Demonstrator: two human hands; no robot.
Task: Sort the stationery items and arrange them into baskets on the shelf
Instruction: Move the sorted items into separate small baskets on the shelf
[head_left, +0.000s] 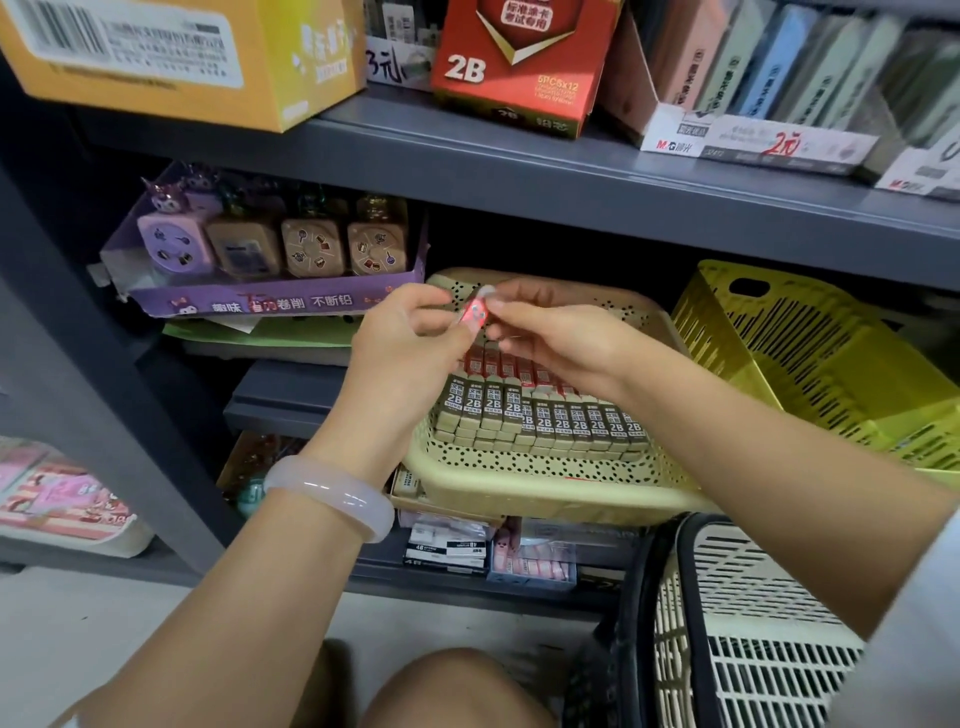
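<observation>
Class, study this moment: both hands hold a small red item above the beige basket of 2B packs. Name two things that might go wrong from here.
1. The small red item is only pinched between the fingertips of the left hand and right hand; it might slip into the rows of 2B packs.
2. The beige basket appears to overhang the shelf edge, resting on boxes; pressing its front could tip it.

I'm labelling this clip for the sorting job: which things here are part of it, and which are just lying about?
In the job: small red item pinched by left hand and right hand; beige basket of 2B packs; yellow basket.
Lying about: purple sharpener tray; orange carton.
</observation>
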